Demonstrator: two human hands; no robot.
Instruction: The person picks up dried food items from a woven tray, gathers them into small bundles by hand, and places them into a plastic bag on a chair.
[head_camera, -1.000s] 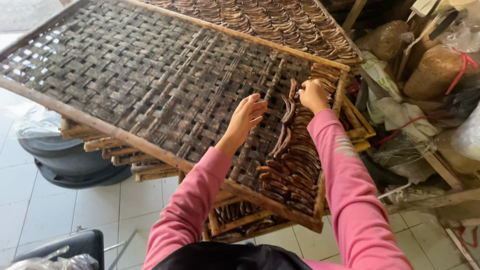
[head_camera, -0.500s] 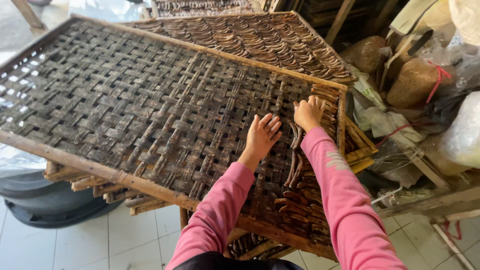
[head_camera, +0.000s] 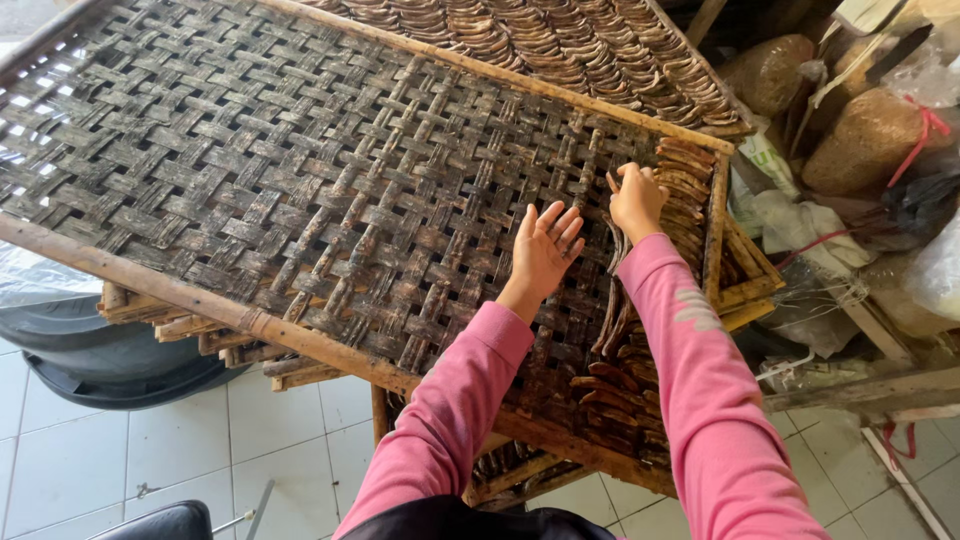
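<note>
A large woven bamboo tray (head_camera: 300, 200) with a wooden frame lies tilted on a stack of similar trays. Rows of brown dried strips (head_camera: 625, 385) cover its right side. My left hand (head_camera: 545, 250) rests flat on the bare weave, fingers spread, holding nothing. Just to its right, my right hand (head_camera: 635, 198) pinches a brown strip at the upper end of the rows, near the tray's right edge. Both arms wear pink sleeves.
A second tray (head_camera: 560, 45) packed with dried strips lies behind. Filled sacks (head_camera: 865, 135) and plastic bags crowd the right. Black tubs (head_camera: 110, 355) sit under the tray at left on a white tiled floor (head_camera: 150, 460).
The view has shifted down and nearer. My left hand slid slightly right along the weave and my right hand stayed at the strips near the tray's right edge.
</note>
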